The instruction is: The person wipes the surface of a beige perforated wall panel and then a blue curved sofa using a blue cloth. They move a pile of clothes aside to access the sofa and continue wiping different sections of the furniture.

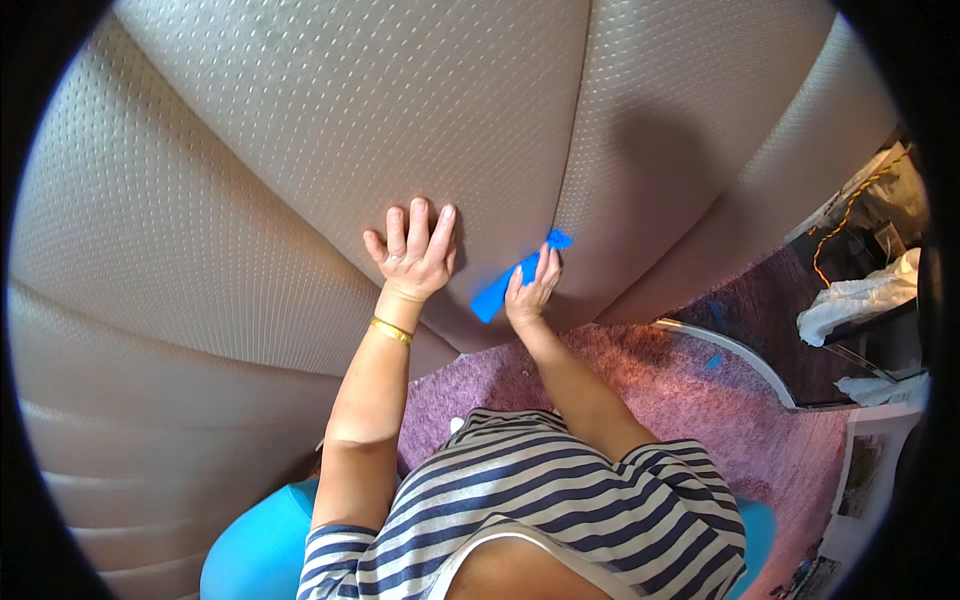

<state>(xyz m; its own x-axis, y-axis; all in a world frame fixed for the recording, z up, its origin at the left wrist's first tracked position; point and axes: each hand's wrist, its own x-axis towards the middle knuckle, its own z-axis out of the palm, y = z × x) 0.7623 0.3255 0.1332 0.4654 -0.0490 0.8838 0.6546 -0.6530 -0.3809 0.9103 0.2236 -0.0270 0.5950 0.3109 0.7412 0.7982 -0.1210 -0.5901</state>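
Observation:
My left hand (416,251) rests on a large, bulging, seamed panel (420,97) of beige dimpled sheet material. Its fingers are spread over the surface and hold nothing. To its right, my right hand (532,289) grips a strip of blue cloth or similar sheet (492,297) against the same panel. One end of the strip hangs out to the lower left of the hand. Its crumpled other end shows past my fingertips, beside a seam (568,169). The palm hides the middle of the strip.
Purple carpet (487,382) lies below the panel, with a blue scrap (713,361) on it. At the right are a curved pale edging (750,352), a white cloth (847,300) and a yellow-black twisted cord (844,225). My knee in blue (259,544) is near the panel's lower left.

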